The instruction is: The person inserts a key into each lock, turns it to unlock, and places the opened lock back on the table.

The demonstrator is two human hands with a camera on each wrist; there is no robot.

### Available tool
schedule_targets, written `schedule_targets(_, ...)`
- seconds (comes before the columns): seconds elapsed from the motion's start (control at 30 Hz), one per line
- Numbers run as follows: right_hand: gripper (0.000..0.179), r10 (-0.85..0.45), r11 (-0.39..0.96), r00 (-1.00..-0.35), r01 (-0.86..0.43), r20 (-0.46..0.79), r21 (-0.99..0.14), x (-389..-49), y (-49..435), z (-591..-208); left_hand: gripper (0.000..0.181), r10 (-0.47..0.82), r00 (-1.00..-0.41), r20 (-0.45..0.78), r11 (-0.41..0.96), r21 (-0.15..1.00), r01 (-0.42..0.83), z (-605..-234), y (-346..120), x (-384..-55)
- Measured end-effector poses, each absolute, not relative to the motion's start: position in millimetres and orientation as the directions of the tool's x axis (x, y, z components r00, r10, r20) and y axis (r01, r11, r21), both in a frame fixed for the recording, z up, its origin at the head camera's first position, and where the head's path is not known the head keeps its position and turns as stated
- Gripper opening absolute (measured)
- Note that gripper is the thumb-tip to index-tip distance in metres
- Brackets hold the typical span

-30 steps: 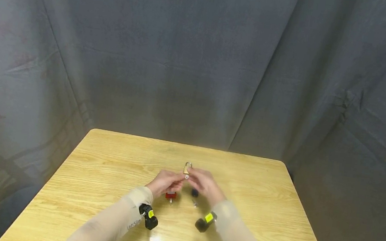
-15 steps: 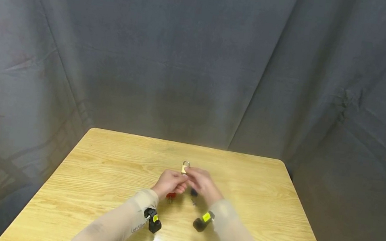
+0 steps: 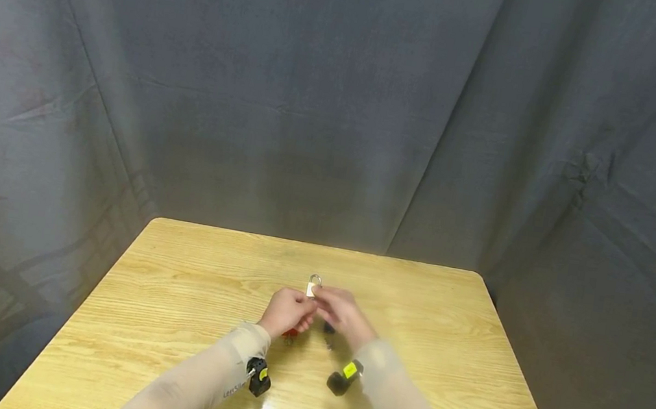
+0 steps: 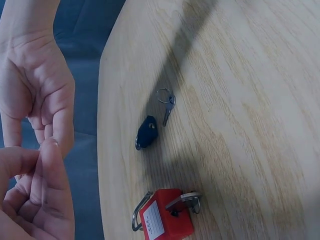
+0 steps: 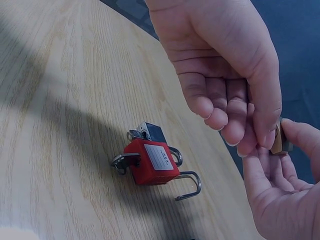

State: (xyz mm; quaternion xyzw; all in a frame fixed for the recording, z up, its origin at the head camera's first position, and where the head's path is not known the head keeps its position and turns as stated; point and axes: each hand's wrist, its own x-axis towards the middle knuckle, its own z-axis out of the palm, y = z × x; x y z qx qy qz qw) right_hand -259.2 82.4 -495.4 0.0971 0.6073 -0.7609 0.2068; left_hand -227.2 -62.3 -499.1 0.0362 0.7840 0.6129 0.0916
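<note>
Thumb and fingers of my right hand (image 3: 343, 311) hold a small brass padlock (image 3: 310, 290) upright above the table, its silver shackle pointing away. My left hand (image 3: 287, 311) pinches at the padlock's bottom end, its fingertips covering what looks like a key there. In the right wrist view the brass body (image 5: 278, 138) sits between both hands' fingertips. Below the hands lies a red padlock (image 5: 150, 162) with a white label, shackle open and a key in it. A dark blue padlock-like piece (image 4: 147, 132) lies to its right, beside a key on a ring (image 4: 168, 107).
Another dark and silver padlock (image 5: 154, 132) with a key lies beside the red one, hidden in the head view. The wooden table (image 3: 189, 269) has its far edge against grey curtains (image 3: 313, 126). Cameras (image 3: 259, 376) are strapped to both wrists.
Both hands have shifted slightly left with the brass padlock. The left fingers have closed over the padlock's bottom end, covering the pale round piece seen there a second ago.
</note>
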Motion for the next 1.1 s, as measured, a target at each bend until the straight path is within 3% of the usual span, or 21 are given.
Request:
schedule_targets(0.6, 0.031, -0.209, -0.165, -0.890, 0.441, -0.406, -0.882, -258.3, 80.3, -496.1, 0.020, 0.135, -0.989, -0.061, 0.341, 0.940, -0.011, -501.8, -60.6, -227.1)
schedule_targets(1.1, 0.036, -0.211, -0.197, -0.889, 0.446, -0.407, -0.873, -258.8, 79.7, -498.1, 0.017, 0.115, -0.992, -0.056, 0.372, 0.928, -0.009, -500.2, -60.1, -226.2)
